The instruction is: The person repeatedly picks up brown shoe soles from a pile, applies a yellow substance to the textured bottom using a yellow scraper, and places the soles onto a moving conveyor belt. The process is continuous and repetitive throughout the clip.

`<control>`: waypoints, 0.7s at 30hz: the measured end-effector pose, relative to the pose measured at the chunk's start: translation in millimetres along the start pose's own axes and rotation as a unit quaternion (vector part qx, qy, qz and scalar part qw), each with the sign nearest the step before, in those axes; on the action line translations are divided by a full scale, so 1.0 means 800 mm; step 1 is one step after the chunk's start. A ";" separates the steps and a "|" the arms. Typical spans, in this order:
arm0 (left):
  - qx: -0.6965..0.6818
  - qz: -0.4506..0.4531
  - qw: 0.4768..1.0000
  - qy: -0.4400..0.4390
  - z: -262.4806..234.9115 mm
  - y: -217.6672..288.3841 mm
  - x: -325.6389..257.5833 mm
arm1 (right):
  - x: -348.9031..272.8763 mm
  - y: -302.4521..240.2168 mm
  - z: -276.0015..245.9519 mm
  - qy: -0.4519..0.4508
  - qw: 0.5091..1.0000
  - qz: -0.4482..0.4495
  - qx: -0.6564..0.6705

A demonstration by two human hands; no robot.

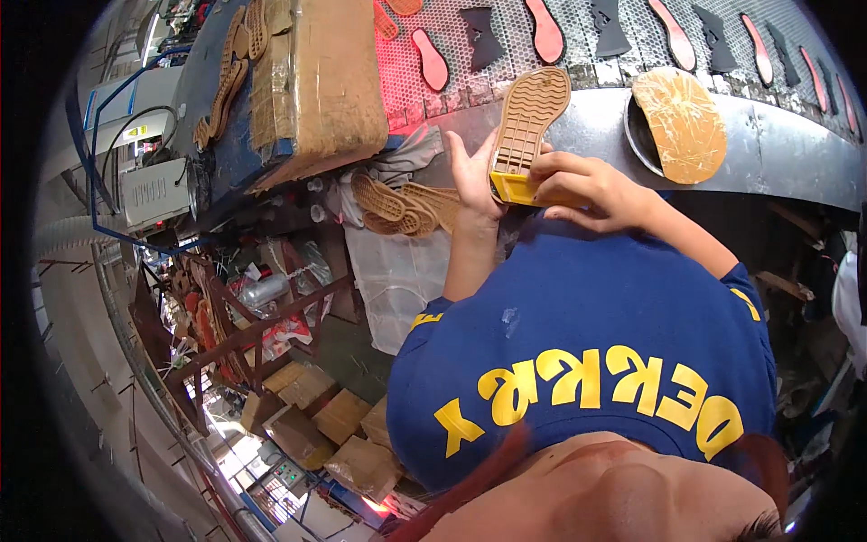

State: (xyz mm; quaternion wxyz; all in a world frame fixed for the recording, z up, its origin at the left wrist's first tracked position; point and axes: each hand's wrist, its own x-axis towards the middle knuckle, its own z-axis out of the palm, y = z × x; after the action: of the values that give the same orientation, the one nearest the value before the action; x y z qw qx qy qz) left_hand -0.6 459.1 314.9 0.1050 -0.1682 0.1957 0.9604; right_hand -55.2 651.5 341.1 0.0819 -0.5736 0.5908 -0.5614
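Tan rubber shoe sole (533, 117), likely light and bendy, grasped at its yellow heel end by both hands: left hand (474, 176) beneath, right hand (582, 188) pinching.

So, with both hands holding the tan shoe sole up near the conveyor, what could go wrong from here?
1. The tan shoe sole is held only at its heel end, the left hand beside it and the right hand over the yellow part; its long free end might tip or slip.
2. It rises over the mesh conveyor, so it could knock the red insole pieces lying there.
3. The round dish sits close by; an elbow might bump it.
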 end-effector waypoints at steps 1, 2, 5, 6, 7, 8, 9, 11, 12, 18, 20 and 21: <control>-0.027 -0.012 1.000 -0.004 0.002 0.002 -0.001 | 0.000 0.000 -0.004 -0.020 1.000 0.018 0.016; -0.049 -0.024 0.998 -0.013 0.001 0.005 -0.002 | -0.001 -0.001 -0.008 -0.041 0.998 0.035 0.032; -0.078 -0.055 0.995 0.002 -0.001 0.010 0.000 | 0.002 -0.001 -0.018 -0.062 0.995 0.052 0.054; -0.069 -0.071 0.995 0.004 -0.001 0.012 0.001 | 0.004 -0.001 -0.020 -0.056 0.996 0.044 0.058; -0.060 -0.086 0.994 0.006 0.000 0.013 0.002 | 0.007 -0.001 -0.023 -0.050 0.996 0.036 0.062; -0.050 -0.102 0.993 0.008 -0.001 0.015 0.003 | 0.008 -0.002 -0.028 -0.064 0.993 0.054 0.089; -0.055 -0.121 0.990 -0.039 -0.004 0.016 0.003 | 0.010 0.000 -0.032 -0.071 0.992 0.044 0.097; -0.065 -0.159 0.976 -0.133 -0.010 0.018 0.004 | 0.013 0.006 -0.039 -0.085 0.990 0.026 0.112; -0.057 -0.169 0.973 -0.144 -0.011 0.019 0.004 | 0.015 0.007 -0.041 -0.086 0.988 0.033 0.125; 0.029 -0.186 0.980 -0.070 0.031 0.015 -0.001 | 0.024 0.005 -0.066 -0.116 0.966 0.080 0.217; 0.058 -0.195 0.959 -0.199 0.010 0.019 0.003 | 0.019 0.010 -0.081 -0.087 0.968 0.072 0.222; 0.079 -0.190 0.963 -0.173 0.012 0.019 0.002 | 0.008 0.018 -0.090 -0.039 0.980 0.043 0.191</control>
State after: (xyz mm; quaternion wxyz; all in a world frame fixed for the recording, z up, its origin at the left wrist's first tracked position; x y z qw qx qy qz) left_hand -8.9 449.4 327.7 0.3306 -0.0250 0.2141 0.9188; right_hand -119.0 683.2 359.6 0.2369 -0.5433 0.4928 -0.6371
